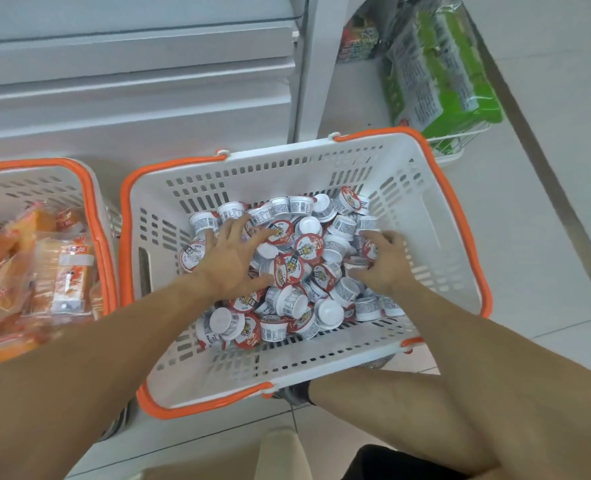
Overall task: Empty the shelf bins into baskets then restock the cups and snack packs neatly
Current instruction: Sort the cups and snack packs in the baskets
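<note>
Both hands dig into little white plastic cups (289,268) with red lids, piled in the white plastic basket (422,202) with orange rims. Left hand (233,258), at nine o'clock, lies flat with fingers spread wide. Right hand (382,266), at three o'clock, has curled fingers; what they hold, I cannot tell.

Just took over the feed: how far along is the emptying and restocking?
Emptying looks done: the cups fill the middle basket and the orange snack packs the second basket. In hand: the left hand lies spread on the cups, the right hand curls round some. Neat restocking remains.

basket (436,216): hard white plastic, orange rim
cups (289,268): smooth plastic, shiny foil lids
snack packs (45,271): shiny see-through wrap (at 9 o'clock)
</note>
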Motion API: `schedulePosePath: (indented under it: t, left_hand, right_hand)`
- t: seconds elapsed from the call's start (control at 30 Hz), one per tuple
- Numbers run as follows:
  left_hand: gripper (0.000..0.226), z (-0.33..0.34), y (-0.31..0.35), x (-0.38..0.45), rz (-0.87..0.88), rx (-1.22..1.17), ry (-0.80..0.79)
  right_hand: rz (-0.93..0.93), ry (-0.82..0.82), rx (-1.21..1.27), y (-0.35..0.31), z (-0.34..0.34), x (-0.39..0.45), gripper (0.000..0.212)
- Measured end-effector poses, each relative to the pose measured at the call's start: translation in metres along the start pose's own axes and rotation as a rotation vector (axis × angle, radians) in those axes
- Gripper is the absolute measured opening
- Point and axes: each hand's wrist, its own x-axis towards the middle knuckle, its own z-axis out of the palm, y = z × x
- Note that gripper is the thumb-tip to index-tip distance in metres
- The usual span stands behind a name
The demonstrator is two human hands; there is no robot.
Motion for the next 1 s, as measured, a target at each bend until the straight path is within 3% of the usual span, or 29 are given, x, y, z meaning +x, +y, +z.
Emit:
schedulePosePath:
  t: [0.1,0.17,0.3,0.4,0.5,0.57,0.67,0.73,0.8,0.9,1.0]
  left_hand:
    - [0.091,0.006,0.02,0.015,0.019,-0.015,-0.207]
    - [0.092,0.012,0.028,0.019,0.024,0.018,-0.25]
    - [0.094,0.023,0.026,0.015,0.028,0.126,-0.212]
    - [0.093,0.021,0.027,0.015,0.023,0.092,-0.206]
    - [0.097,0.007,0.022,0.026,-0.052,-0.179,0.134]
    - [0.099,0.003,0.013,0.042,-0.079,-0.167,0.324]
    - [0.106,0.0,0.008,0.065,-0.085,-0.028,0.128]
    - [0.1,0.007,0.011,0.069,-0.125,0.034,0.017]
    - [0.087,0.013,0.017,0.067,-0.134,0.003,0.024]
    - [0.08,0.017,0.027,0.051,-0.095,-0.075,0.001]
    - [0.078,0.02,0.033,0.035,-0.084,-0.108,-0.011]
  right_hand:
    - [-0.067,-0.338,-0.143,-0.008,-0.007,-0.017,0.061]
    - [-0.072,-0.459,-0.093,-0.007,-0.003,-0.026,0.069]
    - [0.095,-0.252,-0.445,0.003,0.002,-0.033,0.107]
    - [0.251,-0.31,-0.451,-0.008,0.007,-0.036,0.123]
    - [0.131,-0.338,-0.333,-0.032,0.018,-0.032,0.116]
    - [0.046,-0.346,-0.139,-0.046,0.024,-0.029,0.104]
    - [-0.062,-0.107,-0.105,-0.059,0.016,-0.01,0.08]
    - [-0.142,0.053,-0.154,-0.062,0.002,0.018,0.076]
    - [-0.218,0.031,-0.214,-0.064,-0.01,0.047,0.08]
    - [-0.202,-0.171,-0.263,-0.072,0.003,0.071,0.099]
    - [-0.152,-0.161,-0.297,-0.082,0.027,0.07,0.099]
